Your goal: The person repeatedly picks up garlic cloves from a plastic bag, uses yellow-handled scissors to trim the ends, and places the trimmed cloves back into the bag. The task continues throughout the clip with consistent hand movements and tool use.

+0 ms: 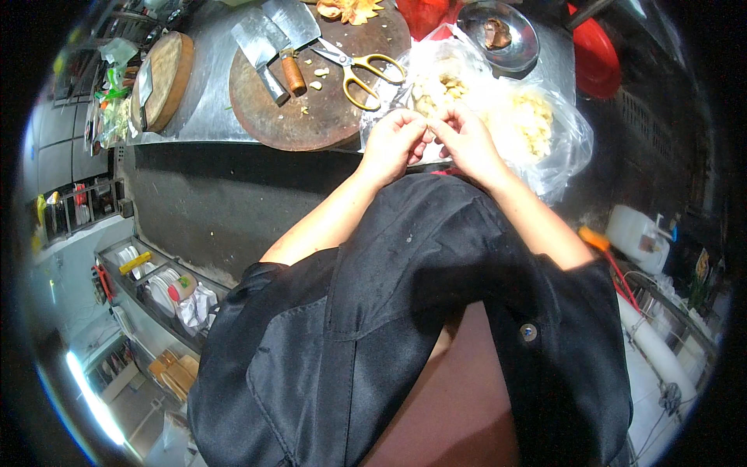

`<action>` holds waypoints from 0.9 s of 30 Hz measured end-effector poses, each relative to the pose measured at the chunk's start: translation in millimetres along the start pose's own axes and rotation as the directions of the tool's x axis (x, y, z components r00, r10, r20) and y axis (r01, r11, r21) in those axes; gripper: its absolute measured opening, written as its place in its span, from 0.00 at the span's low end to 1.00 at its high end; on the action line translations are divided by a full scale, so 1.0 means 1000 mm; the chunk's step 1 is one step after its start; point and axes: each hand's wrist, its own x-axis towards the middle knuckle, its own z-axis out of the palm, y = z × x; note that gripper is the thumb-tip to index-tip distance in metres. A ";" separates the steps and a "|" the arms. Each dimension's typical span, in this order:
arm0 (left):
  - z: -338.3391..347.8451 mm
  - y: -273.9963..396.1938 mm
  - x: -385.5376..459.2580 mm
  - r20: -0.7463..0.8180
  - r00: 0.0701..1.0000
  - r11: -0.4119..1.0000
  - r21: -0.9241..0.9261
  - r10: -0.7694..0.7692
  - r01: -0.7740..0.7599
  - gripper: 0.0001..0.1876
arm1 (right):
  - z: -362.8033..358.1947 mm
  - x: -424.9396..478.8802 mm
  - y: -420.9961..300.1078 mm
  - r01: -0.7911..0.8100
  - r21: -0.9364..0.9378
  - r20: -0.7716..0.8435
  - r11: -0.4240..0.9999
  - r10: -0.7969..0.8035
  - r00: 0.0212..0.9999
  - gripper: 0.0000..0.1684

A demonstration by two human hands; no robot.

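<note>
My left hand (395, 142) and my right hand (464, 140) meet at the fingertips, pinching something small that is too hidden to name, perhaps a garlic clove. Just beyond them lies an open clear plastic bag of garlic cloves (440, 87). Another clear bag, holding pale peeled cloves (532, 125), is beside my right hand. To the left, a round wooden chopping block (262, 119) carries two cleavers (257, 41), yellow-handled scissors (350, 63) and a few clove pieces (316, 85).
A metal bowl (522, 55) with a brown lump stands beyond the bags. Red plastic containers (598, 58) are at the back and right. A second chopping block (175, 76) with a blade on it sits far left on the steel table (204, 111). The table's front edge runs near my wrists.
</note>
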 end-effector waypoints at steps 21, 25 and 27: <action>-0.005 -0.004 -0.001 -0.063 0.996 0.943 0.330 0.063 -0.039 0.08 | -0.002 -0.003 -0.003 0.209 -0.212 0.048 0.954 -0.204 0.978 0.09; -0.006 -0.005 0.001 -0.050 0.997 0.945 0.324 0.065 -0.046 0.10 | -0.002 -0.004 -0.006 0.200 -0.215 0.033 0.956 -0.197 0.980 0.08; -0.005 -0.005 0.001 -0.051 0.996 0.933 0.357 0.078 -0.055 0.10 | -0.001 -0.003 -0.004 0.212 -0.195 0.018 0.958 -0.212 0.977 0.08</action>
